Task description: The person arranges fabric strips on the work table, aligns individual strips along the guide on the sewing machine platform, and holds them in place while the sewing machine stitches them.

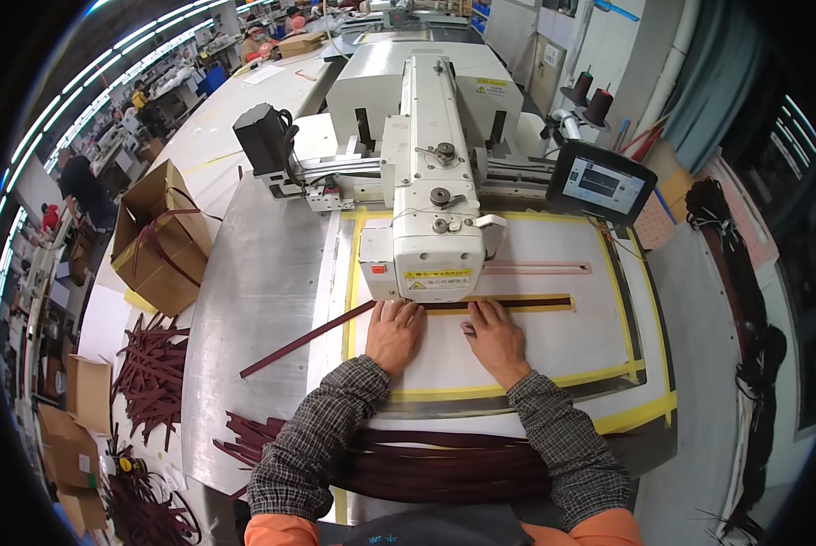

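A long maroon strap [308, 339] runs slanting from the metal table at the left to the front of the sewing machine's head [435, 259], then straight right along a yellow-edged slot [526, 304] in the white template [453, 355]. My left hand [395, 335] has its fingers bent down onto the strap just below the head. Farther right, my right hand [496, 341] presses the strap with its fingertips, the thumb tucked toward them. A small dark spot shows at that thumb; I cannot tell what it is. The needle area is hidden behind the head.
A bundle of maroon straps [444, 469] lies at the table's front edge, under my forearms. More cut straps [151, 378] are heaped left, near an open cardboard box [162, 241]. A control screen [601, 182] and thread cones [597, 107] stand right. Other people work far left.
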